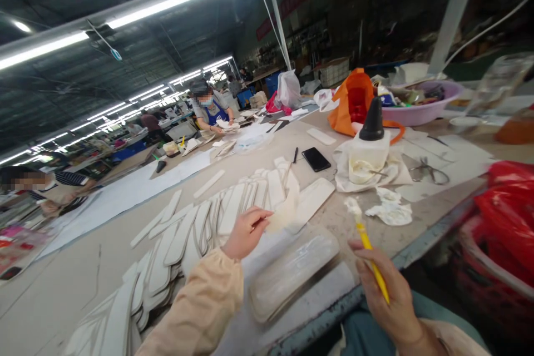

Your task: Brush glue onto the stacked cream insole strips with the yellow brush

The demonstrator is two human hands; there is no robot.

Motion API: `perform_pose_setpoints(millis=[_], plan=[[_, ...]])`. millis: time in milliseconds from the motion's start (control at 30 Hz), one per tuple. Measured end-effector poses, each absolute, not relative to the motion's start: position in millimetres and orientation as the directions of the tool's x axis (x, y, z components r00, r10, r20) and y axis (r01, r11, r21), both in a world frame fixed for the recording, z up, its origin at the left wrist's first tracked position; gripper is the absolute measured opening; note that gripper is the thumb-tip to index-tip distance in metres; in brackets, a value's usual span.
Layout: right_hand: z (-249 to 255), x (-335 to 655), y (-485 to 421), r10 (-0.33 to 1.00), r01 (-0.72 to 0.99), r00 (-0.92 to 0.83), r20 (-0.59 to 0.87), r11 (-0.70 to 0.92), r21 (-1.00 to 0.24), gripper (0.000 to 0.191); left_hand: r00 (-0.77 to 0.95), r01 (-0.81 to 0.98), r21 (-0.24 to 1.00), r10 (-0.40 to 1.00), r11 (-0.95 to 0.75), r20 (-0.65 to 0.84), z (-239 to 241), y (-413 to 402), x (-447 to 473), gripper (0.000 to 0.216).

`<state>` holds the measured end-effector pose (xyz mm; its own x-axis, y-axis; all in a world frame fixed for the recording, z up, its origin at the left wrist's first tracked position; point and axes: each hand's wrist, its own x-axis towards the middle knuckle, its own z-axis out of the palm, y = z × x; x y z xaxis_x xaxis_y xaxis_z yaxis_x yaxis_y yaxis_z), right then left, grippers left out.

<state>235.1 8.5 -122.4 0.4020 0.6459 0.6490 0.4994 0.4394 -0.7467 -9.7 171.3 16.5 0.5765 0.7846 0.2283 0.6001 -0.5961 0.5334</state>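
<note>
My left hand (247,232) pinches the edge of a pale insole piece (287,208) at the end of a long overlapping row of insole pieces (187,233) on the work table (83,267). My right hand (386,295) is closed round a yellow-handled glue brush (367,239), its white bristle tip raised over the table's near edge. A glue-smeared insole (292,272) lies on a pale board between my two hands. A white glue bottle with a black cone cap (369,144) stands on a cloth beyond the brush.
A black phone (316,159), scissors (429,169), crumpled tissue (390,211), an orange bag (352,100) and a purple basin (421,108) sit on the right. A red basket (504,245) stands beside the table. Other workers sit at the table far left and back.
</note>
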Motion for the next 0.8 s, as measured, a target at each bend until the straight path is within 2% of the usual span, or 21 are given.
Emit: perform_pose_setpoints(millis=[100, 200, 333, 433, 533, 633, 800], plan=[[-126.4, 232.4, 7.2, 0.686, 0.35, 0.489, 0.538, 0.411, -0.842, 0.022, 0.545, 0.556, 0.6, 0.797, -0.575, 0.259, 28.2, 113.9, -32.5, 0.018], [-128.6, 229.1, 7.6, 0.748, 0.185, 0.501, 0.435, 0.399, -0.898, 0.025, 0.482, 0.474, 0.72, 0.833, -0.508, 0.271, 16.7, 66.8, -47.6, 0.014], [-124.2, 228.5, 8.3, 0.757, 0.048, 0.561, 0.336, 0.376, -0.926, 0.028, 0.429, 0.406, 0.851, 0.892, -0.335, 0.146, -12.9, 32.2, -51.6, 0.015], [-114.7, 228.6, 9.5, 0.73, 0.078, 0.61, 0.309, 0.333, -0.94, 0.035, 0.312, 0.371, 0.925, 0.949, -0.081, -0.042, -27.2, 22.0, -51.1, 0.018], [-104.7, 226.6, 13.9, 0.721, 0.074, 0.613, 0.323, 0.354, -0.932, 0.041, 0.211, 0.324, 0.94, 0.96, 0.111, -0.186, -31.9, 21.6, -54.6, 0.032], [-97.0, 224.2, 23.1, 0.726, 0.109, 0.59, 0.354, 0.363, -0.925, 0.043, 0.183, 0.306, 0.936, 0.954, 0.176, -0.239, -29.7, 31.3, -60.3, 0.038], [-80.3, 226.0, 57.4, 0.721, 0.316, 0.528, 0.448, 0.323, -0.892, 0.04, 0.133, 0.315, 0.928, 0.959, 0.197, -0.249, -23.1, 63.0, -64.7, 0.033]])
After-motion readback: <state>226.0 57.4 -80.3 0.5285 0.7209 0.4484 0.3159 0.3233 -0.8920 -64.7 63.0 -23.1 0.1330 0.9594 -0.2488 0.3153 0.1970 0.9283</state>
